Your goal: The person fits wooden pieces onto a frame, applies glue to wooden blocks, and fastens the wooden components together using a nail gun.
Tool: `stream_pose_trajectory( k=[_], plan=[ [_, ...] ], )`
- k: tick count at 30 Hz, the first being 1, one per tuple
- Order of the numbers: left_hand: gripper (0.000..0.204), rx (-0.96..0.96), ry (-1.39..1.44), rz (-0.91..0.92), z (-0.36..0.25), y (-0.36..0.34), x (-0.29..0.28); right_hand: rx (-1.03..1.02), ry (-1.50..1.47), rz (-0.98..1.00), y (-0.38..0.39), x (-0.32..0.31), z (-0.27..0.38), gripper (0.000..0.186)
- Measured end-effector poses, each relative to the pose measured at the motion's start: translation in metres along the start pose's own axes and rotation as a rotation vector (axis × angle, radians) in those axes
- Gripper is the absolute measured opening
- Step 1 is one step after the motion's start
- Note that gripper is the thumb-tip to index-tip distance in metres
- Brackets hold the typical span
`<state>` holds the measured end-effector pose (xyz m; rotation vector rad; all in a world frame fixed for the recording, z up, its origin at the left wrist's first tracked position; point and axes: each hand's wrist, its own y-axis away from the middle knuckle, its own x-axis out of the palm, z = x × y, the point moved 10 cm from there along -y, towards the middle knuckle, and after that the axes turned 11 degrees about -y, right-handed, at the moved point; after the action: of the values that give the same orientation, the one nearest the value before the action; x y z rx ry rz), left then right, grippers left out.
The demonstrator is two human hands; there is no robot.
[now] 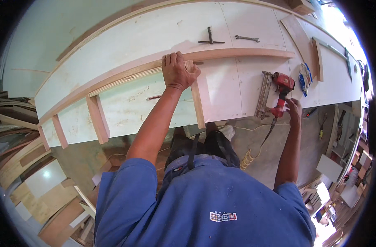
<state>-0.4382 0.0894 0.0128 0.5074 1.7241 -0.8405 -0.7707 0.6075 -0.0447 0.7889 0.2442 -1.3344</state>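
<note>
My left hand (176, 74) is wrapped over a long wooden rail (237, 52), its fingers on the far side and its thumb by the top of a short wooden crosspiece (198, 103). Several more crosspieces (98, 119) meet the rail farther left, like rungs. A red nail gun (283, 82) lies on the white worktop (221, 90), its handle toward me and an air hose (258, 149) hanging from its end. Close beside that handle is my right hand (294, 110), fingers apart and slightly bent, with no grip visible.
Beyond the rail lie a T-shaped wrench (210, 37) and a spanner (247, 38). A blue-and-white crumpled item (305, 80) is right of the nail gun. A slim reddish-brown stick (154, 97) lies between crosspieces. Wood offcuts (52, 185) are piled at the lower left.
</note>
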Motion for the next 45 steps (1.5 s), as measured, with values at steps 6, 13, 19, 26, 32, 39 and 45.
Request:
stream_pose_trajectory(
  k=[6, 13, 19, 26, 32, 39, 45],
  plan=[
    [0.066, -0.008, 0.014, -0.051, 0.008, 0.002, -0.006, 0.152, -0.222, 0.430, 0.029, 0.061, 0.019, 0.043],
    [0.064, 0.010, 0.031, -0.020, 0.004, 0.000, -0.006, 0.022, -0.054, 0.486, 0.024, 0.075, 0.030, 0.025],
    [0.064, -0.005, 0.055, -0.053, 0.009, 0.002, -0.007, 0.008, -0.162, 0.556, 0.072, 0.083, 0.103, 0.022],
    [0.068, -0.028, 0.087, -0.037, 0.012, 0.002, -0.003, 0.134, 0.145, 0.850, 0.175, 0.150, 0.281, 0.028],
    [0.073, -0.047, 0.104, -0.011, 0.021, 0.005, 0.001, 0.088, 0.385, 0.961, 0.214, 0.242, 0.370, 0.025],
    [0.073, -0.047, 0.124, 0.000, 0.021, 0.006, 0.007, 0.131, 0.517, 0.973, 0.229, 0.340, 0.395, 0.022],
    [0.074, -0.060, 0.205, -0.035, 0.025, 0.008, 0.009, 0.201, 0.596, 0.965, 0.238, 0.364, 0.370, 0.024]
  ],
)
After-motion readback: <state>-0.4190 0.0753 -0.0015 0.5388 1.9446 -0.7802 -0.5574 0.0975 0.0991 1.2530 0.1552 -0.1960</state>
